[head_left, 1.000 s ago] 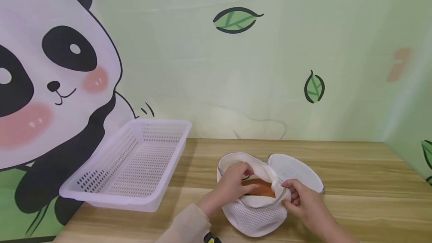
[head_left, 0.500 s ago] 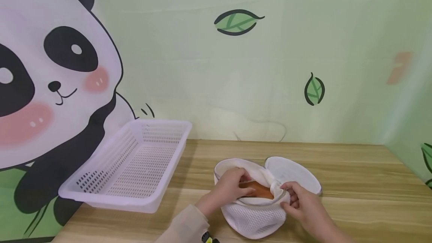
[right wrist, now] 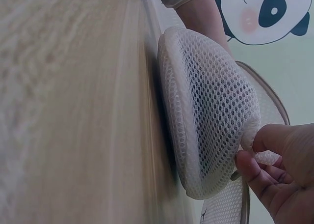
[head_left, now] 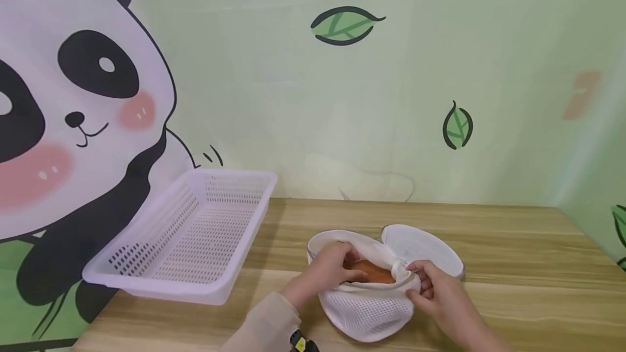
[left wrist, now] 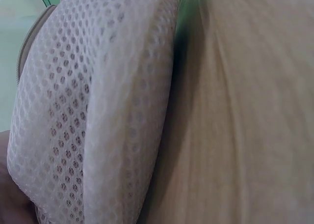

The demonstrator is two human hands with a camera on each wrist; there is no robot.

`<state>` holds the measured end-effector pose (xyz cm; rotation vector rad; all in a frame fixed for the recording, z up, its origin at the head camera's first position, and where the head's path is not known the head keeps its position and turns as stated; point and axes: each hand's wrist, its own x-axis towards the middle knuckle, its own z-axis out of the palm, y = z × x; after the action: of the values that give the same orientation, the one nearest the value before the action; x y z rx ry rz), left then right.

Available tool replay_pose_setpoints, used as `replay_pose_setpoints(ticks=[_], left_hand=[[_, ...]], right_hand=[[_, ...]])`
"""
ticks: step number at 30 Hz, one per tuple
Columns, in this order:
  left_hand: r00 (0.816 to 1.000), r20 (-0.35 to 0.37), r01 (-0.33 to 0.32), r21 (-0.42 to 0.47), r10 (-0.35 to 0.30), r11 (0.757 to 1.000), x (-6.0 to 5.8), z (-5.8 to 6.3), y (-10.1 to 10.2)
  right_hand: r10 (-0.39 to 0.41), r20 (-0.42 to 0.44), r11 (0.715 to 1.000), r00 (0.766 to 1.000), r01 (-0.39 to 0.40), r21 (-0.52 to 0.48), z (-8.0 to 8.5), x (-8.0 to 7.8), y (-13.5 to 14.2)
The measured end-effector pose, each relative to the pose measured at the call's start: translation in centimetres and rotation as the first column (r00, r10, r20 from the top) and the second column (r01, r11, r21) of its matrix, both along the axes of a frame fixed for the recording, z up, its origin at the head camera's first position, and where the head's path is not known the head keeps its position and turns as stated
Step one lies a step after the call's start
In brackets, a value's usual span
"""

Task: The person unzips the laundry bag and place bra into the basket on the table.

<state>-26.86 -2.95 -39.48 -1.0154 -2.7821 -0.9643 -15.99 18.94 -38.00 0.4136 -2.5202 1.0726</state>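
Note:
A white mesh laundry bag (head_left: 367,314) with a zipped rim stands on the table, its round lid (head_left: 423,249) folded back behind it. Inside lies something smooth and orange-brown (head_left: 375,272), its kind unclear. My left hand (head_left: 330,270) reaches into the opening, thumb over the orange-brown thing; the bag hides the fingertips. At the opening's right side my right hand (head_left: 435,292) pinches the rim between thumb and forefinger. The right wrist view shows this right hand (right wrist: 289,170) gripping the mesh edge. Bag mesh (left wrist: 98,111) fills much of the left wrist view.
To the left stands a white perforated plastic basket (head_left: 151,289) with nothing in it. A wood-grain table (head_left: 528,265) carries both items. Behind it hangs a pale green backdrop (head_left: 274,69) printed with a panda and leaves.
The bag has shifted slightly left and its rim has sunk a little. My left hand has moved slightly left and down with it; the right hand still pinches the rim.

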Motion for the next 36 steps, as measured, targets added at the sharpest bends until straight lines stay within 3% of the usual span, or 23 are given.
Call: replay_pose_setpoints(ticks=[16, 29, 36], left_hand=[[0.997, -0.075, 0.012, -0.152, -0.024, 0.988, 0.28, -0.12, -0.21], [0.998, -0.059, -0.021, -0.229, 0.008, 0.973, 0.34, -0.05, 0.04], [0.997, -0.069, -0.032, -0.225, 0.017, 0.974, 0.34, -0.18, -0.09]], right_hand=[[0.000, -0.050, 1.000, 0.999, 0.001, 0.018, -0.26, 0.01, -0.10], [-0.037, -0.016, 0.999, 0.999, 0.038, 0.034, -0.23, 0.01, -0.09], [-0.041, -0.020, 0.998, 0.999, 0.042, 0.042, -0.26, 0.03, -0.22]])
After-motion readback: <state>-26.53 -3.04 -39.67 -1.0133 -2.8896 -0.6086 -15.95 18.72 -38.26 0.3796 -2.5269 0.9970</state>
